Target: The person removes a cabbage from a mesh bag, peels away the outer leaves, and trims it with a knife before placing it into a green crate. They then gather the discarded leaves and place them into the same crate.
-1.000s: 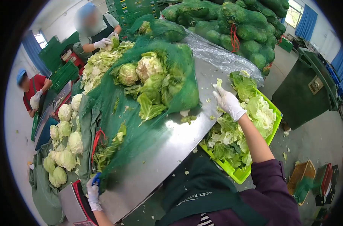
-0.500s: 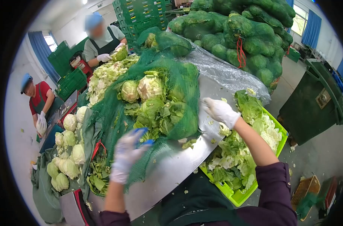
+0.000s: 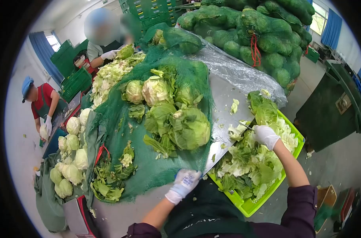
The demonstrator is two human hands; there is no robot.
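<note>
My left hand [image 3: 184, 183], gloved in white, is closed on the near edge of the green mesh net [image 3: 152, 174], at the edge of the metal table [image 3: 224, 115]. On the net lie a large green cabbage [image 3: 191, 129] and paler heads [image 3: 155, 91] with loose leaves. My right hand [image 3: 266, 137], also gloved, is closed around a knife [image 3: 246, 125], whose thin blade points up and left. It is over the lime-green crate [image 3: 297, 139] of cut leaves [image 3: 248, 162].
Trimmed cabbages [image 3: 72, 174] are piled at the left. Full net sacks [image 3: 267, 51] stand at the back right, beside a dark green bin [image 3: 331, 107]. Two co-workers stand at the left: one in a red shirt [image 3: 45, 99], another behind a leaf heap [image 3: 113, 77].
My left hand has moved right and down and pulled the net toward me, uncovering the large cabbage. My right hand has moved right and down, over the crate.
</note>
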